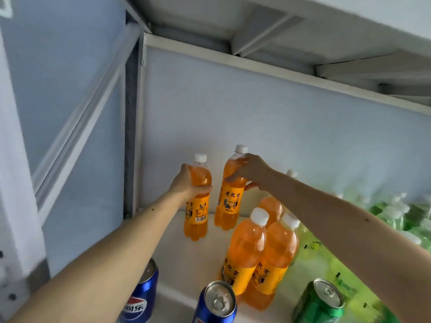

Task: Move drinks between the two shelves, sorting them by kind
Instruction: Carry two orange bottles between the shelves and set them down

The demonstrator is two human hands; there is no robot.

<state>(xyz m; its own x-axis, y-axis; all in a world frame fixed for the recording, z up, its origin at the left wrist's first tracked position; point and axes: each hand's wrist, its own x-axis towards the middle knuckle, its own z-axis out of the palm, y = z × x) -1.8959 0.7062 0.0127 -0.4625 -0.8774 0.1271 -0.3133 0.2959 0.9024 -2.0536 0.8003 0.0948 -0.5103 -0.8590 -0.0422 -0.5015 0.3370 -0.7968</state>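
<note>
My left hand (186,183) grips an orange soda bottle (197,213) round its upper body, near the shelf's back left corner. My right hand (250,172) grips a second orange soda bottle (229,201) at its shoulder, just to the right of the first. Both bottles have white caps and yellow labels, and I cannot tell whether their bases touch the white shelf (182,257). Three more orange bottles (247,250) stand in a cluster closer to me.
Two blue cola cans (218,306) and a green can (319,304) stand at the shelf's front edge. Several green bottles (396,217) fill the right side. The upper shelf's underside (279,31) hangs overhead. A pale blue back panel closes the rear.
</note>
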